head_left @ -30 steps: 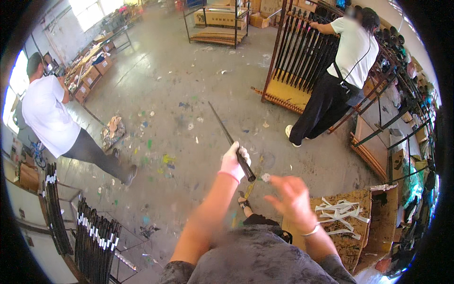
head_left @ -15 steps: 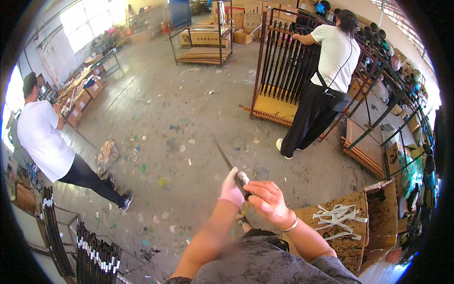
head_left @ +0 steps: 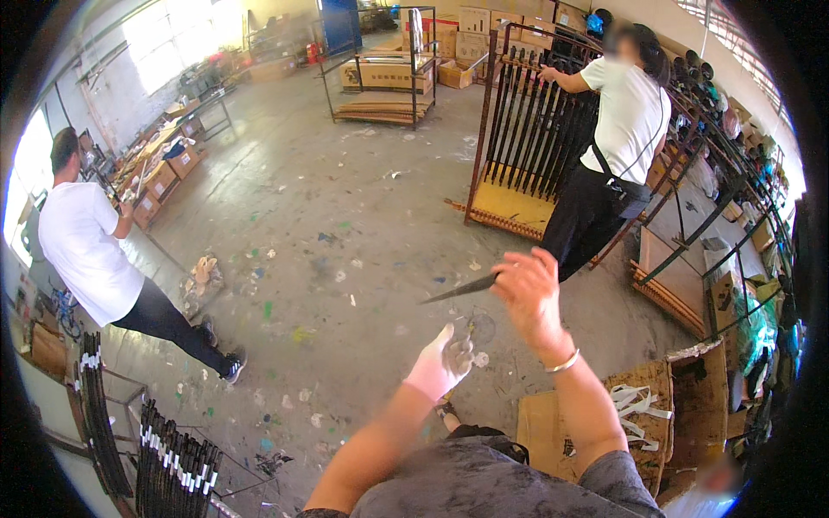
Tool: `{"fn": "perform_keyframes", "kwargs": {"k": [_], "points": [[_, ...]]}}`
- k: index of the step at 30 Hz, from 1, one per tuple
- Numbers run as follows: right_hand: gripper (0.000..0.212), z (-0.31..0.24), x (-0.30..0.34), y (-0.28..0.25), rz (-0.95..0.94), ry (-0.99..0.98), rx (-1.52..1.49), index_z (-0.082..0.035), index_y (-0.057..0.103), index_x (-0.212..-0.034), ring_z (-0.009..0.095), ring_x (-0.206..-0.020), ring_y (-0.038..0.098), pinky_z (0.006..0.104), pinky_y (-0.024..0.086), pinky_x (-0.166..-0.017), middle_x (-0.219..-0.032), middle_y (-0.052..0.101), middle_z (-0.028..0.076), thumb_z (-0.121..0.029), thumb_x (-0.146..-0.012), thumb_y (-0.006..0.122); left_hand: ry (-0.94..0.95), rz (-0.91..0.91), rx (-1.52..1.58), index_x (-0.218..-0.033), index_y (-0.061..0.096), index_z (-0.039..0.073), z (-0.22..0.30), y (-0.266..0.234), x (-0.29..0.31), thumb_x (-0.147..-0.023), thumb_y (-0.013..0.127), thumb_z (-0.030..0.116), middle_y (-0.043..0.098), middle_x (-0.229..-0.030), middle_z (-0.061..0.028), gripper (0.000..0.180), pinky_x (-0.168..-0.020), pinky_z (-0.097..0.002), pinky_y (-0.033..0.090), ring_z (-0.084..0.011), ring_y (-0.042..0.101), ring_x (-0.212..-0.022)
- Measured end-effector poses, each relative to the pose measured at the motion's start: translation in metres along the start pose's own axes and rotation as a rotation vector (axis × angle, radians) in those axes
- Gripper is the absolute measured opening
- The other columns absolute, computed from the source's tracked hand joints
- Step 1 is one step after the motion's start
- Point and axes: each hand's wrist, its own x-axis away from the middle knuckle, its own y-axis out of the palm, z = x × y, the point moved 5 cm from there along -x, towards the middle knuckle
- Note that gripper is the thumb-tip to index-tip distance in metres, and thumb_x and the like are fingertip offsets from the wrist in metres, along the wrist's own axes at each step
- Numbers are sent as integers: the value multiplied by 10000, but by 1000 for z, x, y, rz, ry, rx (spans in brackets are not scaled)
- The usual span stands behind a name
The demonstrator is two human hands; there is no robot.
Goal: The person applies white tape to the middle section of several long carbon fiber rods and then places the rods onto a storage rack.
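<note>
My right hand (head_left: pixel 531 292), raised to the right of my left one, closes its fingers around the thick end of a dark tapered rod (head_left: pixel 462 290). The rod's thin end points left over the floor. A bracelet circles my right wrist. Lower down, my left hand (head_left: pixel 440 361) wears a pale pink-and-white glove. Its thumb stands up away from the fingers, and nothing shows in its grip; it is apart from the rod.
At lower left, bundles of black rods with white bands (head_left: pixel 177 457) stand in a frame. An open cardboard box (head_left: pixel 691 414) with white strips (head_left: pixel 635 406) lies at lower right. One person (head_left: pixel 91 250) stands at left; another (head_left: pixel 626 121) touches a rod rack (head_left: pixel 484 129).
My hands have come apart. The right one has carried the rod up and to the right, swinging it closer to level; the gloved left hand has let go and dropped slightly lower.
</note>
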Motion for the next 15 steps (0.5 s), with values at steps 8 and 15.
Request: {"fn": "perform_keyframes", "kwargs": {"k": [8,15], "points": [[176,95,-62,-4,61,123,91,-32,651,-808,250,-949,612,435,381,-940,-850,657,92,-105,-670,732,267,280,-32,-996,562,51,21,-139,79,-899,550,312,610,-876,-81,279,-665,-321,480,-224,567,-773],[148,174,-96,-9,-63,189,209,-32,632,-805,263,-851,606,429,356,-956,-805,627,95,-148,-728,684,522,443,135,-930,574,126,20,-181,159,-938,482,333,587,-870,-26,227,-636,-274,449,-164,547,-771]]}}
